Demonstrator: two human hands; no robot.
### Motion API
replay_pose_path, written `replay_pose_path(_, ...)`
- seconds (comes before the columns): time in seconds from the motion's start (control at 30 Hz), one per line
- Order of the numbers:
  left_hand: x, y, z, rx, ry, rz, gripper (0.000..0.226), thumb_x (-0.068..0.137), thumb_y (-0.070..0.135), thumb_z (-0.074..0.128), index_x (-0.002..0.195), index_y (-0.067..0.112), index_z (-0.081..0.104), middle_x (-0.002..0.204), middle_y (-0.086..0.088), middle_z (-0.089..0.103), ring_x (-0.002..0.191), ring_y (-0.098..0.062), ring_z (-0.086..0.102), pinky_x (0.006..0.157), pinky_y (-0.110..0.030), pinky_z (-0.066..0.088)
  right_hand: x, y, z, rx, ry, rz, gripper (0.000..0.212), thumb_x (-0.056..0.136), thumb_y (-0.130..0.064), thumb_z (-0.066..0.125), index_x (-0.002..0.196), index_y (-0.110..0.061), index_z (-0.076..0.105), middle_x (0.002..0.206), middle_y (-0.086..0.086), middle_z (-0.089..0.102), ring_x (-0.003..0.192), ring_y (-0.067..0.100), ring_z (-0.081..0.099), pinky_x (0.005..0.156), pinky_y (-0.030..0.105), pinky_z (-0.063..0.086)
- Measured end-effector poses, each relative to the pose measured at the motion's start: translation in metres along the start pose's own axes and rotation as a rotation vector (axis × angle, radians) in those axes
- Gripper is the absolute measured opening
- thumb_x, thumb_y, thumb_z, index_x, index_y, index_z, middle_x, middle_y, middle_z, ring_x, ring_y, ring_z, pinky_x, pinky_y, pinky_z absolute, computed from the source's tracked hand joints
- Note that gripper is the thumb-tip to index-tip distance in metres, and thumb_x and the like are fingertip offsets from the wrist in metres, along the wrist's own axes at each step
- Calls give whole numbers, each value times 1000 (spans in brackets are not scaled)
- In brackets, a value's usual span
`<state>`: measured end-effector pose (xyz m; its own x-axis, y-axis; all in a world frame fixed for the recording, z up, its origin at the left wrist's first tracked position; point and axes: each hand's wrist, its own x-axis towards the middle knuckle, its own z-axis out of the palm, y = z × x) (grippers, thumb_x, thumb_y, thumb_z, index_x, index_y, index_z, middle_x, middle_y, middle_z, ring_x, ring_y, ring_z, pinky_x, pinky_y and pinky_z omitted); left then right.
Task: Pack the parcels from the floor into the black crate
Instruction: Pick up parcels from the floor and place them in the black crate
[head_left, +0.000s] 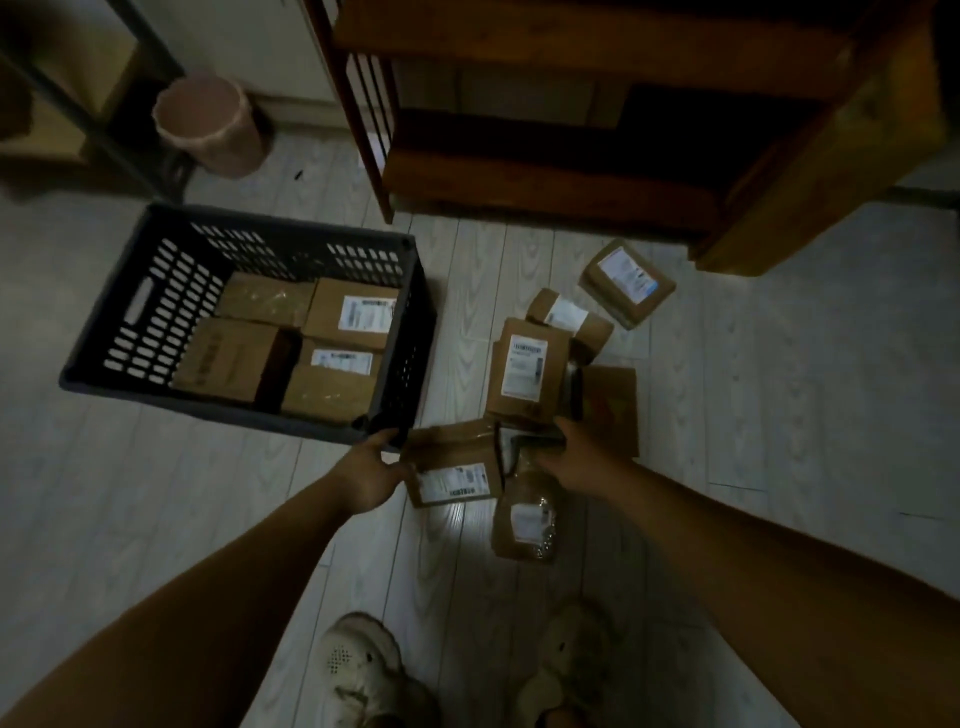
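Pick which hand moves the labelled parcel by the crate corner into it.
Left, probably: the left hand sits at the crate-side edge of the parcel, next to the black crate; the right hand is on its far side.

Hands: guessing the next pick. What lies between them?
A brown parcel with a white label lies between the left hand and the right hand, in the head view.

Dim room: pale plank floor (779, 415), dark wooden cabinet (571, 156) at its far edge, pink bin (208, 124) by the wall (280, 47).
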<state>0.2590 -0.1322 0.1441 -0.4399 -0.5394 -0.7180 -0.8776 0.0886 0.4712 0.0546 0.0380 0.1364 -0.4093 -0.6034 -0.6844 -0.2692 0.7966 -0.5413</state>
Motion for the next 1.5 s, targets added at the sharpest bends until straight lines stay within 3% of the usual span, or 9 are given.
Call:
replay_pose_path(0.3,117,-76,72,-153,-64,5,39,90,5,55,127,9,47,98,6,54,78,1,54,54,1,39,129,39,106,131,-79,70,58,92,-35,54,144,-24,28,139,6,46,120,25,49,85,29,38)
replay_pose_path(0.47,145,-95,93,-325,-121,-32,20,87,-3,54,105,3,57,95,-11,62,84,-17,61,67,-17,51,151,46,149,227,-142,143,59,94,-24,54,144,-29,25,129,7,52,105,20,55,83,32,49)
replay_pose_path(0.57,139,-98,93,-416,-27,-105,21,86,2,57,105,8,52,96,-13,63,88,-26,63,75,-31,53,141,46,158,250,-127,157,55,92,-26,56,141,-29,29,126,5,54,91,13,55,58,17,42)
replay_pose_path(0.7,101,-88,78,-497,28,-142,18,87,7,59,95,17,46,93,-10,59,74,-16,61,53,-20,50,98,34,146,308,-16,190,61,91,-29,58,143,-33,25,125,-2,50,88,7,53,62,17,43)
replay_pose_path(0.83,39,-54,45,-546,113,-199,46,85,15,64,125,11,40,105,-16,56,92,-29,59,82,-44,53,35,-7,109,330,89,249,68,94,-30,54,150,-22,17,147,8,37,129,30,42,103,42,40)
replay_pose_path(0.93,-25,-23,6,-581,119,-200,54,87,13,62,135,3,39,109,-18,58,99,-31,59,91,-44,50,-30,-55,76,331,147,257,63,95,-28,52,149,-17,21,149,10,35,133,31,38,108,45,35)
replay_pose_path(1.2,-195,28,-117,-534,116,6,21,85,8,61,97,24,56,99,5,61,87,-16,60,74,-29,50,-208,-177,16,390,250,170,42,91,-19,59,131,-16,46,132,6,51,112,18,50,84,23,36)
replay_pose_path(1.37,-253,57,-176,-552,191,105,26,81,4,62,95,25,58,89,10,63,81,-7,60,65,-22,46,-260,-231,-6,462,339,72,47,91,-18,58,135,-16,42,128,7,53,114,24,52,91,33,44)
replay_pose_path(1.5,-291,73,-210,-568,276,187,25,81,6,61,94,26,56,94,5,64,86,-12,62,67,-24,47,-280,-263,-31,454,386,-62,37,88,-16,60,122,-15,47,110,5,58,91,19,59,68,28,49)
